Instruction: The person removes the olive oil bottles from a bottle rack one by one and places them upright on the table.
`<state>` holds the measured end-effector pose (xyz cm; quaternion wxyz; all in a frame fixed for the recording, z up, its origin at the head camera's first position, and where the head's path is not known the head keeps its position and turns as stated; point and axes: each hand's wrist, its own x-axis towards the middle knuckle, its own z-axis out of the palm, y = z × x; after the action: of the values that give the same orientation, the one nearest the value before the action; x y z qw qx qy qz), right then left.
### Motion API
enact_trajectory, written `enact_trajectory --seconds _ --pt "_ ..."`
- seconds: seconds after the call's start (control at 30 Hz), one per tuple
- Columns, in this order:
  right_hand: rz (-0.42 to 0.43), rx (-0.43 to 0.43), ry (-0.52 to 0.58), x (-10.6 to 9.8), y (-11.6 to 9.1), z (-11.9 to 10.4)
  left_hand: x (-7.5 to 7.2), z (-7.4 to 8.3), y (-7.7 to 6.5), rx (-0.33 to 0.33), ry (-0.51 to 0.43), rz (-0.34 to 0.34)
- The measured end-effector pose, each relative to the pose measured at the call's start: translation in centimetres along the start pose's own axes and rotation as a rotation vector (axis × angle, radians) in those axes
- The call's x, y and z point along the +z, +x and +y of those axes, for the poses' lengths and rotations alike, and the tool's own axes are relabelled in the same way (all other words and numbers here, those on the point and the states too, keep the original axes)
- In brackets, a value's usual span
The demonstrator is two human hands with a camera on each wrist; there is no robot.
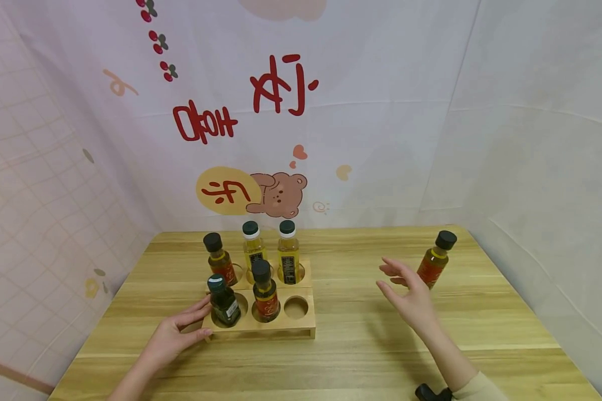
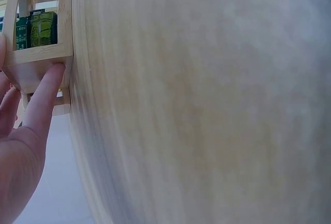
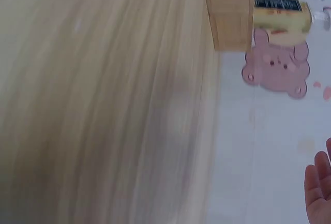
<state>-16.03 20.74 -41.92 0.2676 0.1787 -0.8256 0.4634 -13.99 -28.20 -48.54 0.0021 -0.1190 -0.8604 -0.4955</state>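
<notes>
My left hand (image 1: 173,337) rests against the left end of a two-tier wooden bottle rack (image 1: 293,322), thumb at the front corner and fingers along the side. In the left wrist view, a straight digit of this hand (image 2: 28,146) presses the end panel. Nearest to it in the rack stands a dark green bottle (image 1: 226,306). My right hand (image 1: 413,298) hovers over the table's right part, fingers parted, holding nothing. Just beyond it, a black-capped bottle with a red label (image 1: 431,266) stands on the table, partly behind the hand.
Another red-labelled bottle (image 1: 266,301) occupies the front middle hole, beside a vacant hole at right. Along the back tier are a black-capped bottle (image 1: 221,264) and two yellow oil bottles (image 1: 288,259). A black object (image 1: 431,393) shows at my right wrist. Printed cloth (image 1: 381,139) borders the wooden table (image 1: 351,345).
</notes>
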Motion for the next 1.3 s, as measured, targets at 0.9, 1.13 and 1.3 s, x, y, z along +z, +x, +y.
enact_trajectory --seconds 0.9,1.13,1.3 --pt "-0.262 -0.075 0.293 12.4 0.9 -3.3 0.1 -0.2 0.0 -0.001 -0.012 0.003" --pt "-0.303 0.001 0.366 14.1 1.5 -5.2 0.1 -0.2 0.0 -0.014 -0.015 0.001" --pt "-0.338 0.000 0.391 15.0 2.1 -6.1 0.0 -0.2 0.0 -0.020 -0.014 0.000"
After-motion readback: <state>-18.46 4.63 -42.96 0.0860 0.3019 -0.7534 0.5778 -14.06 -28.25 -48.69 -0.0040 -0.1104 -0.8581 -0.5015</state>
